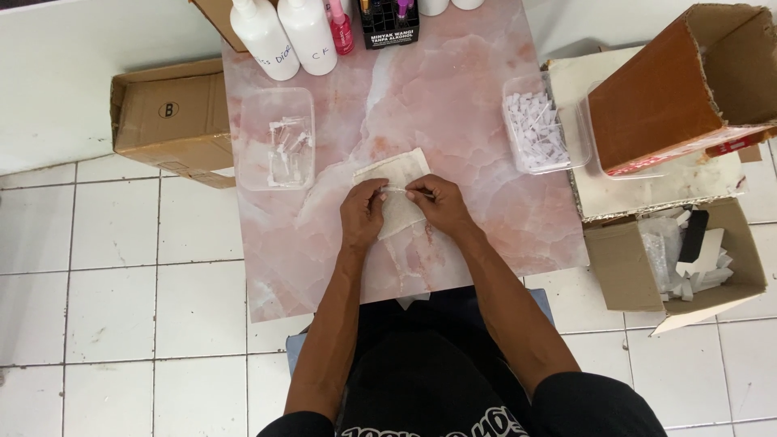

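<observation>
My left hand (362, 215) and my right hand (438, 203) meet over a pale cloth (398, 173) spread on the pink marble table (453, 97). Between their fingertips they pinch a small thin clear piece (398, 189), held level just above the cloth. To the left stands a clear tray (275, 139) holding a few small clear plastic parts. To the right, another clear tray (535, 123) is filled with several small white parts.
Two white bottles (285, 34), a pink bottle (341, 26) and a black box (388, 24) line the table's far edge. A cardboard box (166, 117) lies on the tiled floor at left. At right are a brown open box (680, 89) and a carton of packaging (680, 255).
</observation>
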